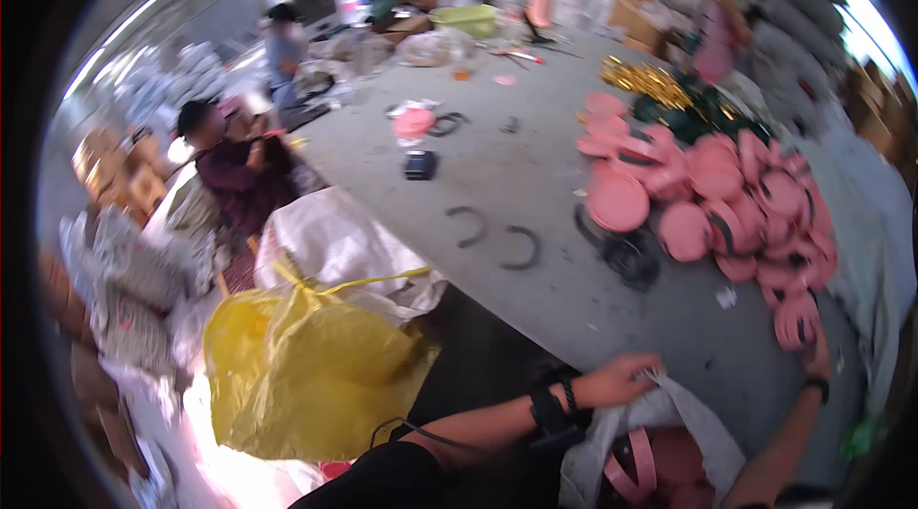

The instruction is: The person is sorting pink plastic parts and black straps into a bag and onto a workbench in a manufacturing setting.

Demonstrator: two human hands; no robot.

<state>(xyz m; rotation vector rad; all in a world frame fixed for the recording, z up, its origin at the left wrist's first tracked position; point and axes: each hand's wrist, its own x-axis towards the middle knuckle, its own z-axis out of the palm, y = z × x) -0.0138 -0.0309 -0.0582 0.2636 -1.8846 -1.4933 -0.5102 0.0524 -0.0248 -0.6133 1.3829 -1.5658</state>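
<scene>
A white woven sack [715, 416] stands at the table's near edge with its mouth open. My left hand [620, 381] pinches the sack's rim. Inside it lie pink pieces [669, 459], one with a curved band. My right hand [816, 362] is closed at the near end of a big heap of pink round cases [712, 170], on a stack of ribbed pink pieces [796, 322]; its fingers are partly hidden. Several cases in the heap show dark bands. Beside the heap rests a tangle of black straps [631, 259].
Two dark curved strips [522, 248] lie mid-table, with a small dark box [419, 165] farther off. Gold [643, 79] and dark green [703, 112] material sits behind the heap. A yellow bag [316, 370] hangs at left. Several people [239, 165] are around the table's far sides.
</scene>
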